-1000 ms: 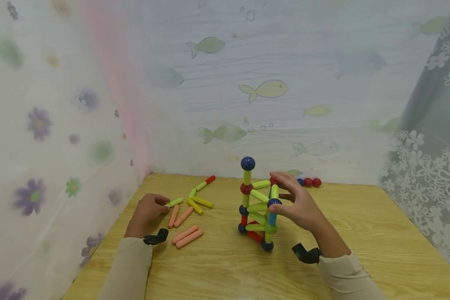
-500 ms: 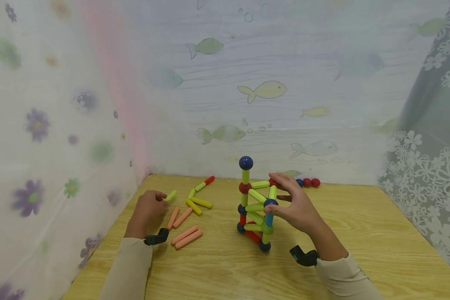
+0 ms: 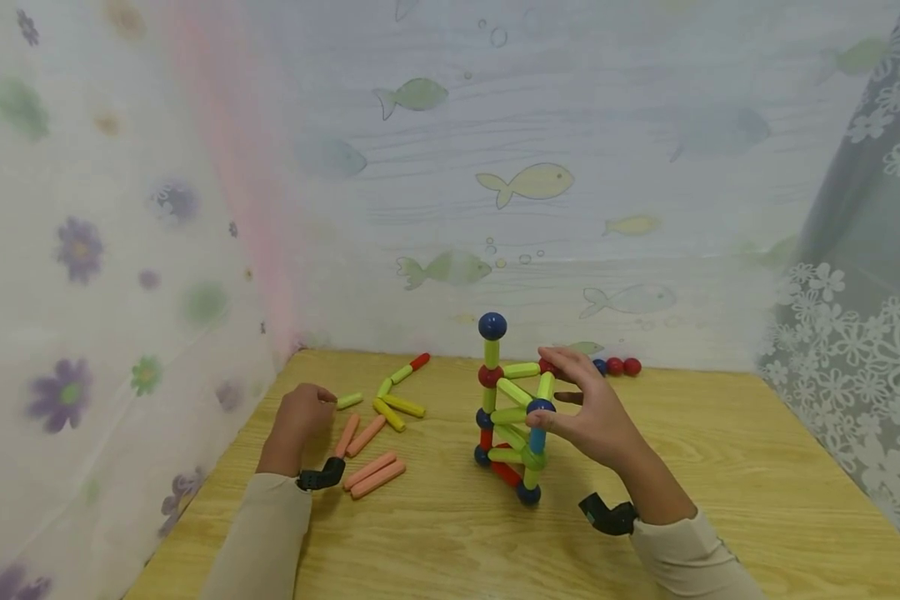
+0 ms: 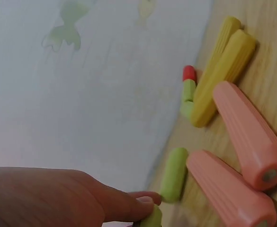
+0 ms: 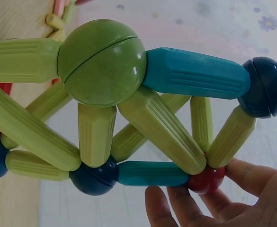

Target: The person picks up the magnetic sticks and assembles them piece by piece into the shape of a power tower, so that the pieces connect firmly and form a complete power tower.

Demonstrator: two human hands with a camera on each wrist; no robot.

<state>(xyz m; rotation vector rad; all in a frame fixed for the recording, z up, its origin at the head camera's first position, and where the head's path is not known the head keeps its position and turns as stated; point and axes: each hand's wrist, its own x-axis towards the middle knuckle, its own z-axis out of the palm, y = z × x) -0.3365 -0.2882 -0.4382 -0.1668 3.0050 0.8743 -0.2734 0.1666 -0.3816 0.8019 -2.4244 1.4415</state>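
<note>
A tower of magnetic rods and balls (image 3: pixel 510 414) stands upright on the table, topped on its left by a blue ball (image 3: pixel 492 326). My right hand (image 3: pixel 596 412) holds its upper right side, thumb by a blue ball (image 3: pixel 541 409) and fingers on a red ball (image 5: pixel 207 179). At the left, my left hand (image 3: pixel 303 414) pinches a short green rod (image 4: pixel 151 217), mostly hidden by the fingers. Just past the fingertips lies another green rod (image 4: pixel 174 175); whether the two touch I cannot tell.
Several salmon-pink rods (image 3: pixel 375 476) lie right of my left hand. Behind them are two yellow rods (image 3: pixel 403 406) and a line of short green rods ending in a red rod (image 3: pixel 420 362). Loose red balls (image 3: pixel 632 367) and a blue one sit at the back, behind my right hand.
The green rod at my left fingertips tilted upward, then came down flatter. My left hand has shifted slightly. My right hand keeps its hold on the tower.
</note>
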